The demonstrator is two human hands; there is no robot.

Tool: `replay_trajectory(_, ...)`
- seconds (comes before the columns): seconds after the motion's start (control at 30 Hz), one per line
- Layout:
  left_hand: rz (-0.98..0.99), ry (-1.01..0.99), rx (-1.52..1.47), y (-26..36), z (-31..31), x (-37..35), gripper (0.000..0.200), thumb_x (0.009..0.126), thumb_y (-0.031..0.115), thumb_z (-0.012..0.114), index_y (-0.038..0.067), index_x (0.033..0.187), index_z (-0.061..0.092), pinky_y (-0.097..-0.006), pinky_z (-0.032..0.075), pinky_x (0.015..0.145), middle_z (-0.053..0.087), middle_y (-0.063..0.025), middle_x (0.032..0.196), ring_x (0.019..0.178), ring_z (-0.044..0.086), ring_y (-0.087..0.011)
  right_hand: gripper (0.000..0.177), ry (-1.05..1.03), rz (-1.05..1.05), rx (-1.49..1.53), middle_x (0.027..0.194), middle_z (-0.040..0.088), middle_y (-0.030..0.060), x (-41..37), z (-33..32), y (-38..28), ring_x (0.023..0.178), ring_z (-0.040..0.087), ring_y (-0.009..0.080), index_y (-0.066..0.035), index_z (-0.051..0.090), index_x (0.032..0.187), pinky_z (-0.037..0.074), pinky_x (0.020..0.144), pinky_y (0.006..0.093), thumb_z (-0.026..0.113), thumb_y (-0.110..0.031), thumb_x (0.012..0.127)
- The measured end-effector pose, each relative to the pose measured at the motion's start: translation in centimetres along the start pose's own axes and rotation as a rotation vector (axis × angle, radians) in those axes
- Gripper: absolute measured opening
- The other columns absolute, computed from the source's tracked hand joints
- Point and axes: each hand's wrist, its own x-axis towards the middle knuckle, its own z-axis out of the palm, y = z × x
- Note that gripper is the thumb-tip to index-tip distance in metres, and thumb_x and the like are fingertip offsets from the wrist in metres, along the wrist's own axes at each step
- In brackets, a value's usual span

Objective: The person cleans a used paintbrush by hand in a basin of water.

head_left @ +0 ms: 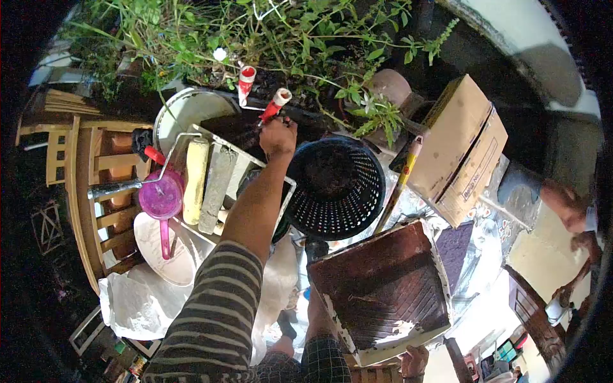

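My left hand (279, 137), at the end of a striped sleeve, reaches forward to the plant bed. Its fingers are closed around the lower end of a small red-and-white paint roller (274, 107). A second red-and-white roller (246, 82) stands just left of it. Low on the right, my right hand (415, 361) grips the near edge of a paint tray (386, 290). The tray is coated in dark brown paint, has a grooved ramp and is tilted. Left of my forearm, a yellow roller (195, 182) and a grey roller (217, 188) lie across a white-rimmed container (290, 191).
A black perforated basket (367, 185) stands beyond the tray. Further right are a cardboard box (456, 147) and a yellow-and-red stick (408, 165). At left, a purple dipper (161, 195) sits near a wooden bench (83, 191). Another person's arm (565, 201) shows at far right.
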Motion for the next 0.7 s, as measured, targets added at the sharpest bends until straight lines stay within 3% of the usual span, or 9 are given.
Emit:
replay_trajectory(0.07,0.023,-0.013,0.009,0.9,-2.8,-1.5,0.026,0.074,0.031,0.065,0.006,0.079,0.065,-0.0405,0.052,0.065,0.064,-0.0159,0.077,0.074,0.064,-0.0315,0.032,0.009,-0.005,0.026,0.096,0.061,0.0120,-0.9,1.4,-0.8,0.082,0.061,0.0282,-0.003,0.053,0.106,0.053,0.070,0.0455,0.056,-0.014,0.075)
replay_trajectory(0.2,0.234,0.038,-0.496,1.8,-10.9,-4.9,0.016,0.073,0.012,0.068,0.002,0.085,0.064,-0.0302,0.052,0.061,0.066,-0.0119,0.078,0.072,0.066,-0.0208,0.030,0.002,-0.049,0.125,0.089,0.061,0.0121,-2.2,3.6,-2.1,0.078,0.062,0.0271,0.004,0.054,0.100,0.055,0.070,0.0442,0.057,0.000,0.070)
replay_trajectory(0.27,0.252,0.021,-0.816,-0.5,-12.6,-6.0,0.017,0.074,0.001,0.065,-0.003,0.091,0.063,-0.0242,0.051,0.062,0.066,-0.0105,0.082,0.075,0.064,-0.0114,0.023,-0.021,-0.041,-0.005,0.083,0.060,0.0095,-1.7,3.3,-2.3,0.074,0.061,0.0256,-0.002,0.058,0.092,0.053,0.065,0.0496,0.062,-0.004,0.070)
replay_trajectory(0.4,0.099,-0.053,-0.986,-3.5,-26.5,-9.1,0.028,0.080,0.001,0.060,-0.006,0.107,0.056,-0.0256,0.048,0.080,0.060,-0.0110,0.103,0.091,0.058,-0.0139,0.016,-0.053,-0.043,-0.037,0.074,0.059,0.0072,-1.5,7.0,-4.6,0.063,0.058,0.0234,-0.005,0.058,0.080,0.053,0.055,0.0444,0.064,0.000,0.067)
replay_trajectory(0.43,0.108,0.051,-1.004,-5.3,-28.9,-10.2,0.030,0.082,0.000,0.058,-0.007,0.111,0.053,-0.0269,0.047,0.083,0.059,-0.0112,0.107,0.094,0.057,-0.0159,0.015,-0.045,-0.035,-0.041,0.073,0.058,0.0069,-1.9,8.5,-5.1,0.062,0.058,0.0226,-0.005,0.058,0.079,0.053,0.054,0.0432,0.064,0.000,0.067)
replay_trajectory(0.47,0.138,0.088,-0.986,-5.6,-32.5,-11.2,0.031,0.083,0.016,0.060,-0.005,0.106,0.057,-0.0265,0.047,0.081,0.060,-0.0109,0.103,0.092,0.057,-0.0155,0.009,-0.126,-0.096,-0.103,0.072,0.057,0.0054,-1.0,9.1,-4.7,0.060,0.054,0.0206,-0.007,0.058,0.080,0.052,0.056,0.0439,0.061,-0.003,0.072)
replay_trajectory(0.57,0.126,0.154,-1.173,-7.6,-40.0,-14.3,0.028,0.086,0.002,0.051,-0.005,0.113,0.052,-0.0358,0.045,0.090,0.059,-0.0129,0.106,0.100,0.056,-0.0200,0.022,-0.478,0.061,0.181,0.083,0.060,0.0090,6.1,8.4,-0.8,0.071,0.060,0.0219,-0.002,0.057,0.093,0.054,0.060,0.0410,0.062,-0.015,0.075)
replay_trajectory(0.63,0.093,0.171,-1.169,-8.9,-44.2,-16.2,0.029,0.087,0.001,0.051,-0.004,0.115,0.051,-0.0399,0.044,0.093,0.057,-0.0131,0.110,0.102,0.056,-0.0233,0.024,-0.424,-0.178,-0.203,0.085,0.061,0.0116,4.7,15.5,-2.4,0.069,0.061,0.0227,-0.002,0.055,0.098,0.054,0.059,0.0416,0.059,-0.014,0.078)
replay_trajectory(0.7,0.134,0.255,-1.235,-9.3,-47.3,-17.7,0.030,0.086,0.005,0.055,-0.002,0.116,0.051,-0.0386,0.046,0.090,0.056,-0.0124,0.110,0.099,0.057,-0.0237,0.020,-0.585,-0.121,-0.085,0.084,0.062,0.0127,6.8,20.3,-2.0,0.064,0.060,0.0224,-0.002,0.055,0.098,0.054,0.058,0.0386,0.057,-0.010,0.079)
